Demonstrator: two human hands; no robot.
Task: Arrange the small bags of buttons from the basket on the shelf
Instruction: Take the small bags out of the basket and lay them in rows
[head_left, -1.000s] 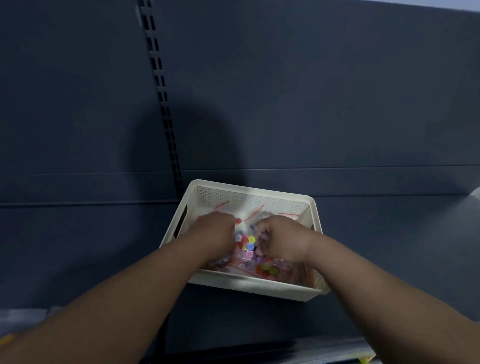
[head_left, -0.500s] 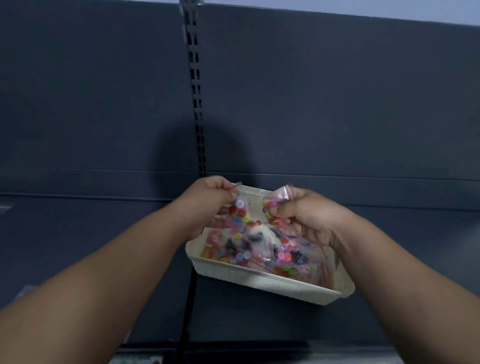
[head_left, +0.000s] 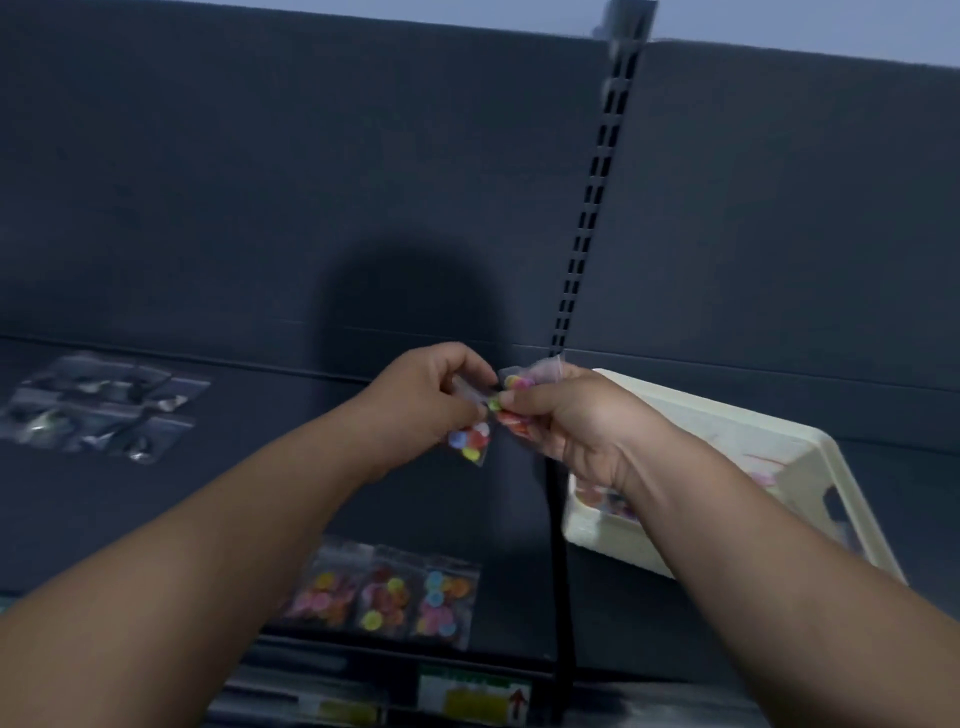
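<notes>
Head view: the left hand (head_left: 431, 400) has its fingers curled and pinches the top edge of a small clear plastic bag of coloured buttons (head_left: 470, 441), which hangs below the fingertips above the dark grey shelf board (head_left: 260, 467). Touching it, the right hand (head_left: 571, 426) grips a clutch of similar clear button bags (head_left: 514, 384); how many it holds cannot be told through the blur. Both hands are in mid-air, just left of the cream perforated plastic basket (head_left: 727, 431), which sits on the shelf at the right. Some coloured bags show inside the basket behind the right wrist.

Near the front edge of the shelf, a row of three clear bags of bright buttons (head_left: 384, 597) lies side by side, flat and neat. Further left, a cluster of clear bags with dark contents (head_left: 98, 410) lies apart from them.

My judgement is that the job is in an early-to-middle stage: three bags are placed, the ones in hand wait to be laid down, probably next to that row, and the basket is not yet emptied
</notes>
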